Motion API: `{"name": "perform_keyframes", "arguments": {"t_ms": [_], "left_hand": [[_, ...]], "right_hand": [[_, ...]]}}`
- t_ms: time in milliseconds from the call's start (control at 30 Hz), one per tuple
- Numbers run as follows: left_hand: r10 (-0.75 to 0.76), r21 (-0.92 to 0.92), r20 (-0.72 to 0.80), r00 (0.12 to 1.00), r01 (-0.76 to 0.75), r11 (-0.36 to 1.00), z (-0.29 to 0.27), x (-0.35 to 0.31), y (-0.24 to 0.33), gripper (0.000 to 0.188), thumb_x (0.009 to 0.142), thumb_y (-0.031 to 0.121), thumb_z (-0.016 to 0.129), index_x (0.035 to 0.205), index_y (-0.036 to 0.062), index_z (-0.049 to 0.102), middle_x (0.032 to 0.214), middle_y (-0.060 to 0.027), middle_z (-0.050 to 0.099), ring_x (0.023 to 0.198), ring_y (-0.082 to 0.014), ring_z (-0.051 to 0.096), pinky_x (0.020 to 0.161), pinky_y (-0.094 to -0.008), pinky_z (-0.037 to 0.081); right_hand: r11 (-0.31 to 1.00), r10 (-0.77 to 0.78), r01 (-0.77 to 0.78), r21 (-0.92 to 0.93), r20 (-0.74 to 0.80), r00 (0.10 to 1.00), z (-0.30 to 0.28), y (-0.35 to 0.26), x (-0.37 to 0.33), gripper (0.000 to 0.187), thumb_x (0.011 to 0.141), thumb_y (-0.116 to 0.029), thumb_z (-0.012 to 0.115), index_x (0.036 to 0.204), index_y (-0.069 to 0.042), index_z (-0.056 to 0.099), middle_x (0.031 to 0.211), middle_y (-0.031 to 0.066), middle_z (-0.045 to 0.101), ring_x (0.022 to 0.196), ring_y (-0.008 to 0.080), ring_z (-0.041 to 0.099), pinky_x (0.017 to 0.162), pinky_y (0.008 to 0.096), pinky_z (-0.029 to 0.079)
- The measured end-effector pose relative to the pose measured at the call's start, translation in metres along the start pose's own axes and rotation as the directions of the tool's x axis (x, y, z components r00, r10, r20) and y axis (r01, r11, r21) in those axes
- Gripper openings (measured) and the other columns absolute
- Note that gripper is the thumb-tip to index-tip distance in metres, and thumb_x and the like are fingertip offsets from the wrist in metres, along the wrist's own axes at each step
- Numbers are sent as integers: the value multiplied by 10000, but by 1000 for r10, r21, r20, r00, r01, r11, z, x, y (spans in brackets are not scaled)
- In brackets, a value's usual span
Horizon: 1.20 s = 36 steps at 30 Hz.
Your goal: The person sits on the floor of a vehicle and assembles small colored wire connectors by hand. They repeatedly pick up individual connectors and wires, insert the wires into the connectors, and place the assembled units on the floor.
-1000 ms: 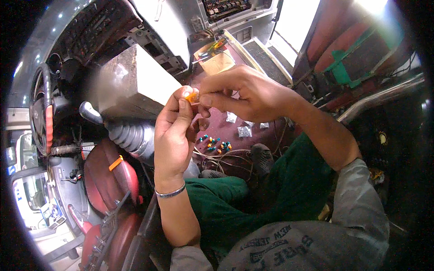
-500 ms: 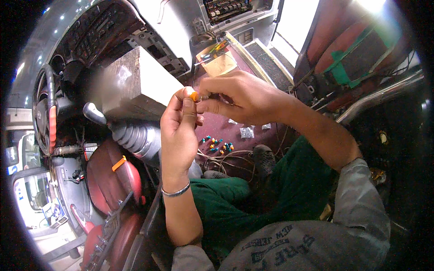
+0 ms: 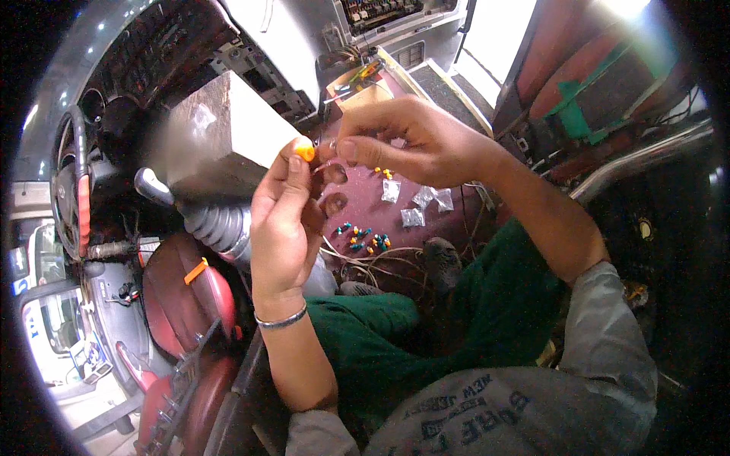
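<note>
Between the thumb and fingertips of my left hand (image 3: 285,220) is a small, rounded orange plastic piece (image 3: 304,149), held up above the floor. My right hand (image 3: 422,144) is just to its right, thumb and forefinger pinched together. Whatever is in that pinch is too small to make out. Below my hands, several small teal and orange pieces (image 3: 366,240) lie scattered on the dark red floor (image 3: 456,235). A few more orange bits (image 3: 384,174) lie farther off, beside small clear plastic bags (image 3: 413,218).
A pale-topped block (image 3: 255,118) stands left of my hands, by a gear lever (image 3: 157,188) and a steering wheel (image 3: 82,182). Tools (image 3: 363,74) lie on a cardboard piece (image 3: 366,96) ahead. Thin cables (image 3: 365,262) run near my shoes; a metal rail (image 3: 631,159) is at right.
My left hand has moved left with the orange piece, and my right hand has drawn slightly away from it. The fingers of the two hands are now farther apart.
</note>
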<state>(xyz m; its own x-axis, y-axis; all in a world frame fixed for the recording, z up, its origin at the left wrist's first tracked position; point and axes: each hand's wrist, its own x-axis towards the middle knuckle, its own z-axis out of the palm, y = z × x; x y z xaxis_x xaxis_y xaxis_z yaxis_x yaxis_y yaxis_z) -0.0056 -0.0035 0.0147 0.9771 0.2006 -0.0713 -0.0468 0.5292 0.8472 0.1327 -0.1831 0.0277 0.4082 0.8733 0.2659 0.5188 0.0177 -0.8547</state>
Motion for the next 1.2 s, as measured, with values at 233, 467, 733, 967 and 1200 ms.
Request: {"name": "perform_keyframes", "arguments": {"t_ms": [233,467,733,967,1200], "left_hand": [[130,-42,-81,988,-133,990,-33,9,16,301,1085,272,555,1245,36,651,1227,-48,698,935,-119,605,756,-262,483],[228,-34,-114,967,-233,972,-38,13,20,248,1065,244,614,1185,31,656,1179,-74,695,896,-105,574,731,-257,455],[391,98,-128,911,-381,919,-32,16,16,210,969,71,739,1145,33,632,929,-19,642,724,-67,547,630,-220,435],[400,200,-119,909,-372,906,-43,12,13,235,995,123,719,1222,92,673,1052,0,693,907,-71,633,705,-243,463],[392,318,-121,912,-338,886,-24,9,11,271,977,138,749,1224,86,650,1040,-14,701,906,-73,638,701,-245,466]], "right_hand": [[998,-1,4,-70,46,999,5,20,3,249,1015,-215,641,876,-16,588,779,31,564,742,100,532,698,324,451],[773,337,-29,-633,372,865,147,163,12,268,921,-282,651,1044,-87,787,988,170,772,930,371,754,779,492,600],[705,498,-197,-681,278,822,383,302,-100,200,915,-222,619,935,-117,788,936,102,787,934,299,777,764,452,627],[721,501,-301,-624,171,848,413,306,-128,186,887,-180,625,1001,-181,771,1064,92,722,930,298,753,676,457,608],[720,446,-215,-660,204,871,430,313,-126,161,916,-202,614,991,-188,755,1064,55,712,976,277,740,704,425,605]]}}
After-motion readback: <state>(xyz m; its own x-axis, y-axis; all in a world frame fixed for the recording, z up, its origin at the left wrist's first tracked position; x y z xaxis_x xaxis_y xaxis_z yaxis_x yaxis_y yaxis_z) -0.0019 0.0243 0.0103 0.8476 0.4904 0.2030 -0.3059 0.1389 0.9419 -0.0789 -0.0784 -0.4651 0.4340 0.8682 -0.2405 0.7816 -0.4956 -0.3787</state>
